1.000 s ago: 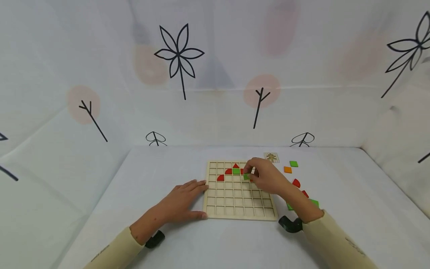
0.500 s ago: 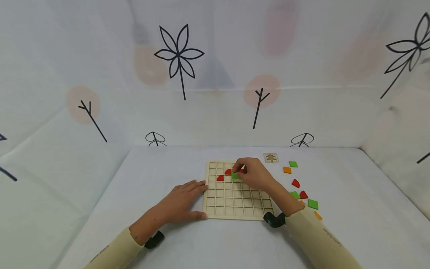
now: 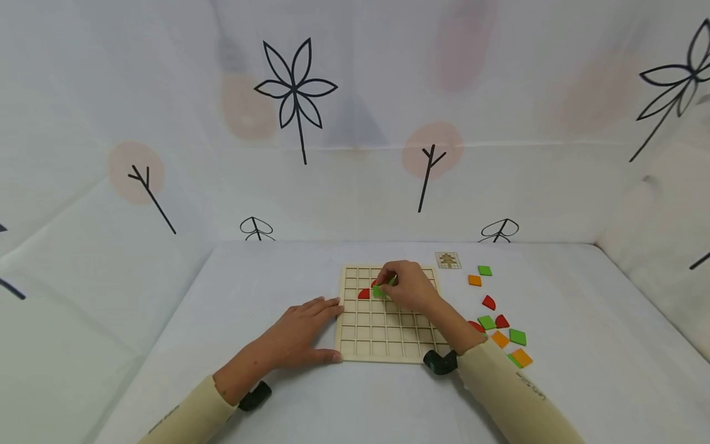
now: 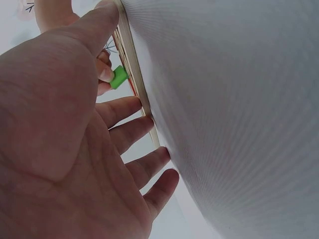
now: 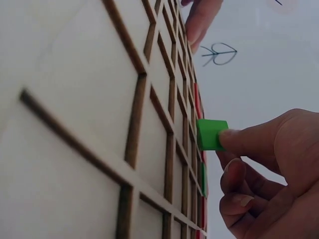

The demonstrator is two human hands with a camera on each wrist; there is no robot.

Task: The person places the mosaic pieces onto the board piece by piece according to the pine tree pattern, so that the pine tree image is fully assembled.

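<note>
white table (image 3: 355, 401), left hand (image 3: 299, 332) spread against gridded board (image 3: 378, 333), right hand (image 3: 409, 287) pinching green tile (image 5: 210, 133)

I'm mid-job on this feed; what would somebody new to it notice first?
Probably the bright green piece in the grip of the right hand, over the gridded wooden board, with the left hand at that board's left edge. Next, the loose red, green and orange pieces right of the board, and the black flower drawing high on the white backdrop.
</note>
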